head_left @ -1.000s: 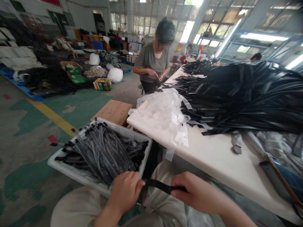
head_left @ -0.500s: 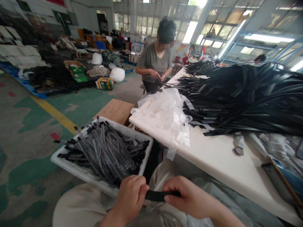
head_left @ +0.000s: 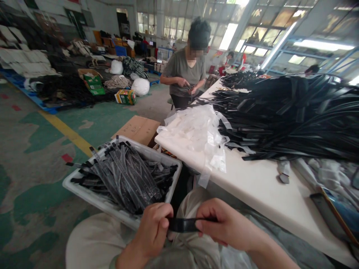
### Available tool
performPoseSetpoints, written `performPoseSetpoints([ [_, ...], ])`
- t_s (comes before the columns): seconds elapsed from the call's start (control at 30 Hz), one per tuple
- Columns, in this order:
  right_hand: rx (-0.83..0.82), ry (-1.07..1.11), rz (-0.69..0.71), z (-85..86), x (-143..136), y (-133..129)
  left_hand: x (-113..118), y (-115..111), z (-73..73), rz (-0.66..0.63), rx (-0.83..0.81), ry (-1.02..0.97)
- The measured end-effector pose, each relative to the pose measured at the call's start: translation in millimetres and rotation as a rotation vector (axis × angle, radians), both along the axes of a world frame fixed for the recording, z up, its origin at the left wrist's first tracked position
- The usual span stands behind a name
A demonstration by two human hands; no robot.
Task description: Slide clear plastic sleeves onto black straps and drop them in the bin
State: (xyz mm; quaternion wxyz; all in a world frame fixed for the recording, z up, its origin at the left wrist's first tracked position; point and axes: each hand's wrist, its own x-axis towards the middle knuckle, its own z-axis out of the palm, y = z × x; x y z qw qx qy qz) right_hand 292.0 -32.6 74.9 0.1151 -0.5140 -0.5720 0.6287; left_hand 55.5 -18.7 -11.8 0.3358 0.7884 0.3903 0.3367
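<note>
A short stretch of black strap (head_left: 183,225) spans the gap between my two hands, above my lap. My left hand (head_left: 153,229) grips its left end, fingers curled and thumb pressed on it. On the right end, my right hand (head_left: 217,224) pinches the strap between thumb and fingers. The rest of the strap is hidden in my hands. Just beyond my left hand is a white bin (head_left: 92,201) heaped with black straps in clear sleeves (head_left: 127,175).
A white table (head_left: 252,186) on the right bears clear plastic sleeves (head_left: 196,127) and a large pile of black straps (head_left: 294,112). A cardboard box (head_left: 137,129) stands behind the bin. Across the table's far corner, a person (head_left: 185,71) handles something small.
My hands have drawn slightly apart and up, showing a little more of the strap, now turned with its flat, shiny face in view. The camera view has shifted slightly.
</note>
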Motion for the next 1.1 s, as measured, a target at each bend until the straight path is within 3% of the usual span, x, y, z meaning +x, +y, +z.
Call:
performPoseSetpoints([
  [0.13, 0.131, -0.12, -0.002, 22.9, 1, 3, -11, 3, 5.0, 0.092, -0.045, 0.023],
  [0.23, 0.174, -0.158, 0.064, 27.6, -2, 1, -7, -1, 5.4, -0.011, 0.061, 0.123],
  [0.3, 0.183, -0.175, 0.087, 27.0, -4, -1, 0, -5, 6.1, -0.06, 0.12, 0.169],
  [0.5, 0.201, -0.194, 0.081, 23.0, -6, -2, 13, -8, 8.3, -0.006, 0.186, 0.101],
  [0.67, 0.241, -0.191, 0.031, 19.3, -9, -3, 19, -8, 12.3, -0.006, 0.185, 0.046],
  [0.87, 0.248, -0.151, 0.07, 10.5, -19, -1, 28, -7, 22.0, -0.06, 0.211, 0.033],
  [1.0, 0.221, -0.09, 0.063, 6.9, -25, 7, 31, -6, 16.9, -0.069, 0.123, 0.011],
  [1.1, 0.187, -0.05, 0.041, 5.0, -27, 13, 25, 1, 8.6, -0.082, -0.038, -0.069],
])
